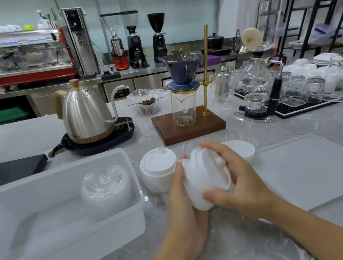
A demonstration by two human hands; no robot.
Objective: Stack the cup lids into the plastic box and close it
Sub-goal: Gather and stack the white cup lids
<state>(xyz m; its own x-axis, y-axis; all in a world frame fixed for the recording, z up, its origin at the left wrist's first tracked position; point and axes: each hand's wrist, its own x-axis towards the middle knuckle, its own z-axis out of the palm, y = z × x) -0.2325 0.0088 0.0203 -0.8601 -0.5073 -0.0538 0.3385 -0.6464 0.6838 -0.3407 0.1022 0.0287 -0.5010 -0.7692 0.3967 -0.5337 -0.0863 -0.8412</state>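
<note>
A translucent plastic box point(6, 239) stands open at the left of the counter, with a stack of clear dome lids point(105, 187) in its far right corner. Both hands hold a tilted stack of white cup lids point(206, 176) just right of the box. My left hand point(185, 209) cups it from below and my right hand point(242, 184) grips its top and side. An upright stack of white lids point(158, 171) stands on the counter between box and hands. Another white lid stack point(243, 148) peeks out behind my right hand. The box's flat cover point(319, 168) lies at the right.
Behind the lids stand a steel kettle point(85, 115) on its black base, a glass bowl point(146, 102), and a pour-over stand point(188, 124) on a wooden board. A siphon brewer point(255, 92) and several glasses point(318, 85) fill the right rear. A black tray point(6, 172) lies at left.
</note>
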